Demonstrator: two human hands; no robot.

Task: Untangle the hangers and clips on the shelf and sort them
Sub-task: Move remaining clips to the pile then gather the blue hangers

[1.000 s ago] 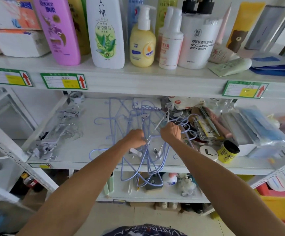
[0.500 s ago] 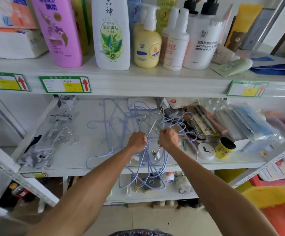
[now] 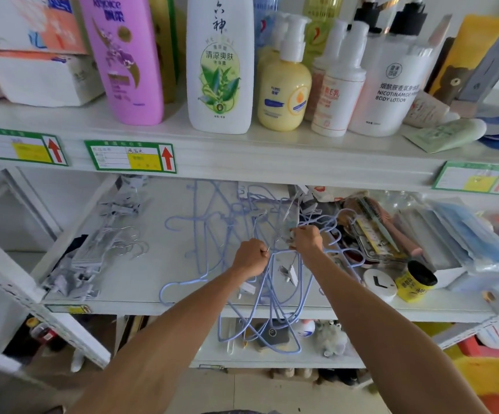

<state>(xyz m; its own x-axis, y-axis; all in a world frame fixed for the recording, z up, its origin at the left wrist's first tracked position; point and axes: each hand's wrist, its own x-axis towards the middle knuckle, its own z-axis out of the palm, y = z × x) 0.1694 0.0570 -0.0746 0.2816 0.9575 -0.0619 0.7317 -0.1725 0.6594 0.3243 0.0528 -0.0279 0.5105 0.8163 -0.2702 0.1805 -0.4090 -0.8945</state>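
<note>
Looking at a tangle of blue wire hangers [image 3: 242, 210] mid-shelf [image 3: 152, 264], near the front edge. Runs back-to-front, with lower loops drooping past the front edge and two hooks pointing left. Held by both fists, close together but not touching: left hand [image 3: 251, 256] curled round wires, right hand [image 3: 306, 240] gripping wires slightly further back. Can't count hangers, too overlapped. Counting two white clips [image 3: 288, 271] dangling under the hands. Also a heap of grey clip hangers [image 3: 102, 243] along the shelf's left edge; blurred, count unreadable.
</note>
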